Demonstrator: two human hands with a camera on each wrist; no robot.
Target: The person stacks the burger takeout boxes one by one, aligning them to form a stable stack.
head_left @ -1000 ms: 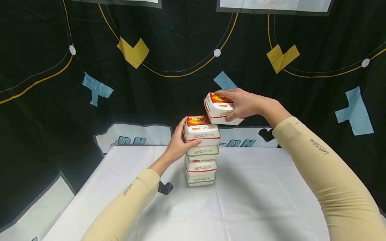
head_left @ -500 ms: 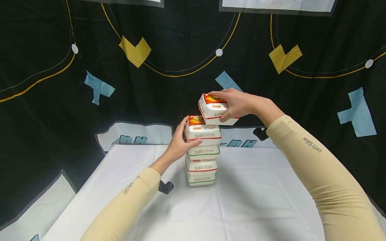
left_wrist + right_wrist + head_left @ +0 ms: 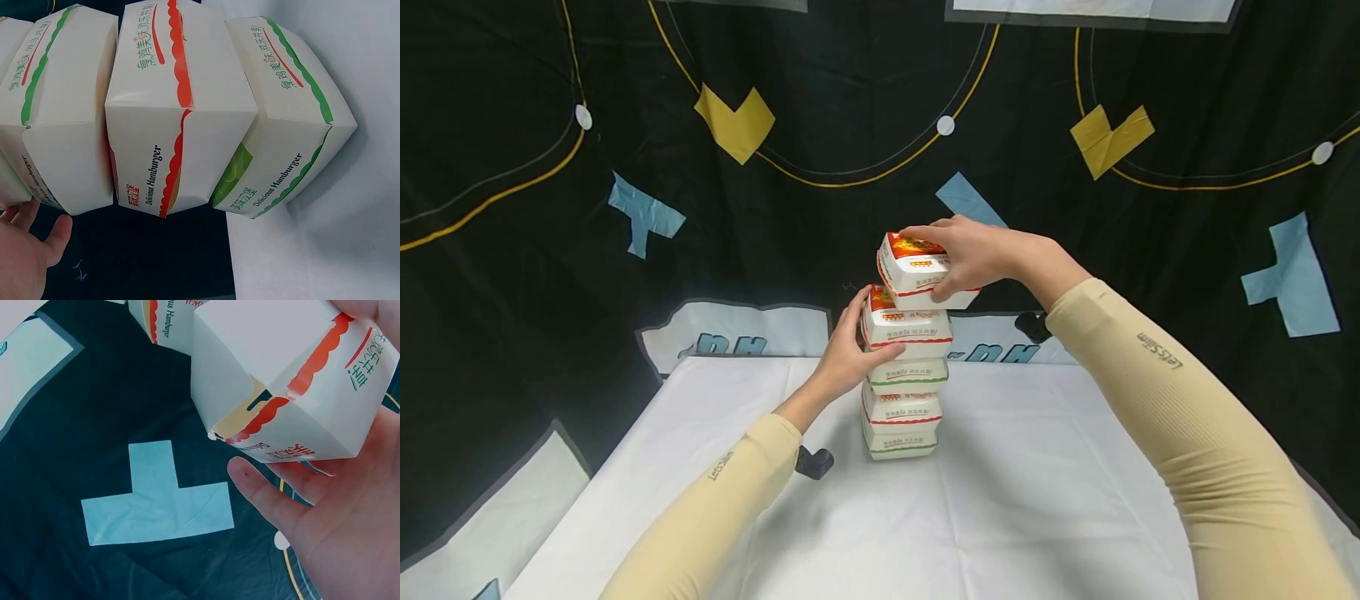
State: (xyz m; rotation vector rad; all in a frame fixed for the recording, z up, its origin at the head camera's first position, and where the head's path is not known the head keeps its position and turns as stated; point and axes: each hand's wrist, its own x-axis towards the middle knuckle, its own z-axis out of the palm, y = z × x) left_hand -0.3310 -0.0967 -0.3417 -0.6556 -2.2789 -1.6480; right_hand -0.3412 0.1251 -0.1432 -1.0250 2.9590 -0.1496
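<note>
Burger boxes with red or green wavy trim stand in one upright stack. My left hand (image 3: 842, 358) holds the stack's red-trimmed top box (image 3: 917, 329) at its left side, thumb across the front. Above it, my right hand (image 3: 977, 257) grips another red-trimmed burger box (image 3: 913, 271), fingers over its printed lid and thumb on its front. That box sits slightly right of the stack; whether it touches the box below, I cannot tell. In the left wrist view the lower boxes appear side-on, including the green-trimmed bottom box (image 3: 287, 125).
The stack stands on a white-covered table (image 3: 1037, 500). Behind it hangs a black cloth (image 3: 820, 233) with blue tape (image 3: 1292, 275) and yellow tape pieces. White panels with blue lettering (image 3: 745, 333) run along the table's far edge.
My right hand has carried its burger box leftward, bringing it further over the stack. My left hand has stayed at the stack's top box.
</note>
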